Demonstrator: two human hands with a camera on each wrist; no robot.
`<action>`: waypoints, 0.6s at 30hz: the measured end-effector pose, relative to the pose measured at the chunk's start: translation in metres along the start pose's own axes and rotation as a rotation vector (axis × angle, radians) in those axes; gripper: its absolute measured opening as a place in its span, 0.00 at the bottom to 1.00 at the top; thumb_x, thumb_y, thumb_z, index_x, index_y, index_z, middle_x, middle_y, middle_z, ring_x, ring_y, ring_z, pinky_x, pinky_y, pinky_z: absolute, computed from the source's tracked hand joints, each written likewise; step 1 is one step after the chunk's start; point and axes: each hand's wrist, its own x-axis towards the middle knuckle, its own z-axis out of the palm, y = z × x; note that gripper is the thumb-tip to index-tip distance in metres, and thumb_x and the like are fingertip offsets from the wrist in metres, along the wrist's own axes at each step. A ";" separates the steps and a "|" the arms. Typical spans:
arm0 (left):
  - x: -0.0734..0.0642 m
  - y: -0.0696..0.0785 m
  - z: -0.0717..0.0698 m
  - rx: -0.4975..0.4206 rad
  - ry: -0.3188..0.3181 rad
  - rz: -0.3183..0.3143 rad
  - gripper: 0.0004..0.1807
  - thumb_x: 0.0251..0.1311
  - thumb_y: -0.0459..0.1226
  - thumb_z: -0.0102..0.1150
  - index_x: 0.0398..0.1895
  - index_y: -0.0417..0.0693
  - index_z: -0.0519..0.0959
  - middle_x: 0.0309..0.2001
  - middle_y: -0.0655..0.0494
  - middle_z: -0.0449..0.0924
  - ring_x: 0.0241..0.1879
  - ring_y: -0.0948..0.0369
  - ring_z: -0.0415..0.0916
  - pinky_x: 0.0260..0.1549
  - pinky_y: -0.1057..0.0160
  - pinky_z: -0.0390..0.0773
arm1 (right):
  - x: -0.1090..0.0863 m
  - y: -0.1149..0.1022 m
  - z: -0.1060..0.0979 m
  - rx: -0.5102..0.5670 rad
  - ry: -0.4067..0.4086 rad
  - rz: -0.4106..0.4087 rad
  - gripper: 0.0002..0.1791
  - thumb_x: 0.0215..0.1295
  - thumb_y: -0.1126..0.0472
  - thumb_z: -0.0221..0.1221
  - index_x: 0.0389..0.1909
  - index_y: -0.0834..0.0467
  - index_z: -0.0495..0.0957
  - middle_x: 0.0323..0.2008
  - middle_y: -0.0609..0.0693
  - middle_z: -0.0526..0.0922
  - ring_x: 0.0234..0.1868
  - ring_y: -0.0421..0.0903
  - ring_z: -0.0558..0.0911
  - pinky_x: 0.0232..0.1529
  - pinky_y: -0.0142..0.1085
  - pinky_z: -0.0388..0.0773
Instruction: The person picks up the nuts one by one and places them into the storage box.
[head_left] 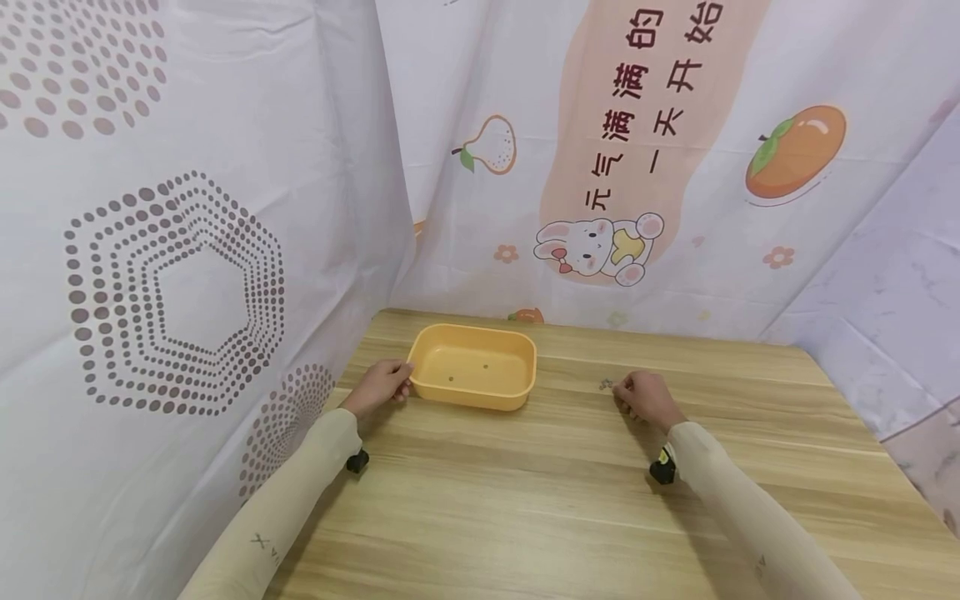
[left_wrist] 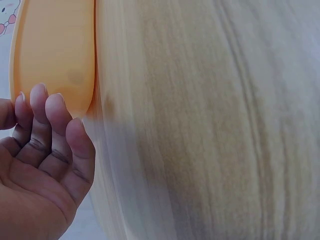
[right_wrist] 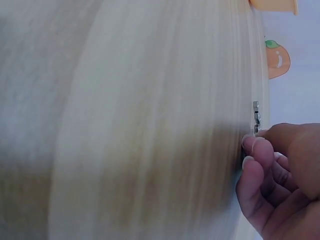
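Observation:
A shallow yellow plastic bin (head_left: 472,395) stands at the back left of the wooden table, with two small dark pieces lying on its floor. My left hand (head_left: 381,386) grips its left end, fingertips and thumb at the rim; in the left wrist view the fingers (left_wrist: 55,115) curl up against the bin wall. Right of the bin, a few small silvery metal nuts (head_left: 606,384) lie close together. Beside them my right hand (head_left: 649,398) reaches down with bent fingers (right_wrist: 250,182), thumb and index tips right at the nuts (right_wrist: 257,116). I cannot tell whether a nut is between those tips.
The wood-grain table (head_left: 510,500) spreads in front of both arms. A printed curtain (head_left: 480,208) hangs along its back edge, and another white curtain (head_left: 337,208) hangs close by the left arm. Each wrist carries a small black camera (head_left: 663,468).

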 end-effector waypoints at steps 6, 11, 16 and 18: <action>0.000 0.000 0.000 0.008 0.002 0.001 0.18 0.82 0.44 0.47 0.39 0.38 0.77 0.30 0.50 0.78 0.26 0.61 0.75 0.26 0.66 0.79 | -0.003 -0.003 -0.001 0.010 0.006 0.007 0.17 0.80 0.60 0.55 0.29 0.62 0.81 0.20 0.51 0.80 0.19 0.45 0.80 0.22 0.37 0.81; -0.002 0.001 0.001 0.005 0.003 0.007 0.18 0.82 0.43 0.47 0.39 0.37 0.77 0.30 0.50 0.77 0.26 0.61 0.74 0.26 0.66 0.79 | -0.006 -0.004 -0.004 0.029 0.009 0.014 0.17 0.80 0.62 0.54 0.30 0.63 0.81 0.21 0.52 0.81 0.20 0.45 0.80 0.22 0.37 0.81; -0.002 0.001 0.001 0.011 0.004 0.012 0.18 0.82 0.42 0.47 0.40 0.37 0.77 0.30 0.50 0.78 0.26 0.61 0.74 0.26 0.66 0.79 | -0.007 -0.005 -0.004 0.033 0.013 0.021 0.18 0.80 0.62 0.53 0.29 0.64 0.81 0.21 0.52 0.81 0.20 0.45 0.80 0.22 0.38 0.81; -0.002 0.000 0.000 0.009 0.003 0.011 0.18 0.82 0.43 0.47 0.40 0.37 0.77 0.30 0.50 0.78 0.26 0.61 0.75 0.26 0.66 0.79 | -0.007 -0.004 -0.004 0.027 0.013 0.023 0.18 0.80 0.62 0.53 0.29 0.64 0.81 0.21 0.52 0.81 0.20 0.44 0.80 0.22 0.37 0.81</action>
